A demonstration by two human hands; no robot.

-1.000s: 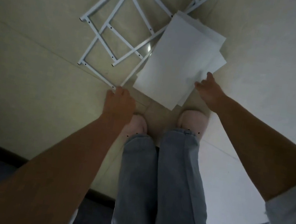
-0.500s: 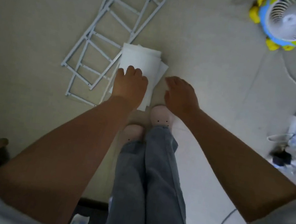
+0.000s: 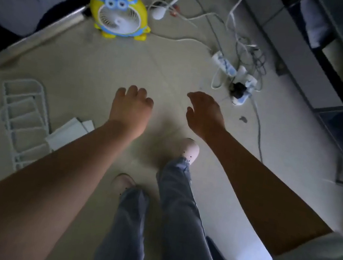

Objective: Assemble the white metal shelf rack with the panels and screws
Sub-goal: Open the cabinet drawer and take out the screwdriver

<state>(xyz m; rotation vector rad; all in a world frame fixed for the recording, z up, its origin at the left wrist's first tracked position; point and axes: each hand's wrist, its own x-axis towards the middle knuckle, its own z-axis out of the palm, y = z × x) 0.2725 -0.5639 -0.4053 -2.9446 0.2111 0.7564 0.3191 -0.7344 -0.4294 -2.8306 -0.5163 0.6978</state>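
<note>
Here, in the head view, both your hands hung above the floor holding nothing: your left hand (image 3: 131, 107) with fingers loosely curled, your right hand (image 3: 205, 115) relaxed and spread. The white rack frames (image 3: 21, 116) lay flat at far left — the white panels (image 3: 69, 132) stacked just beside them, partly hidden by your left forearm. A yellow fan (image 3: 119, 10) stood beyond.

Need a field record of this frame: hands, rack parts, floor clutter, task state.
left hand: empty, fingers loosely curled, over bare floor
right hand: empty, fingers relaxed
rack frames: flat on floor, to the person's left
panels: stacked beside the frames, partly behind left forearm
fan: yellow, upright, ahead
power strip: amid tangled cables, ahead right
task state: unassembled; no screws visible
</note>
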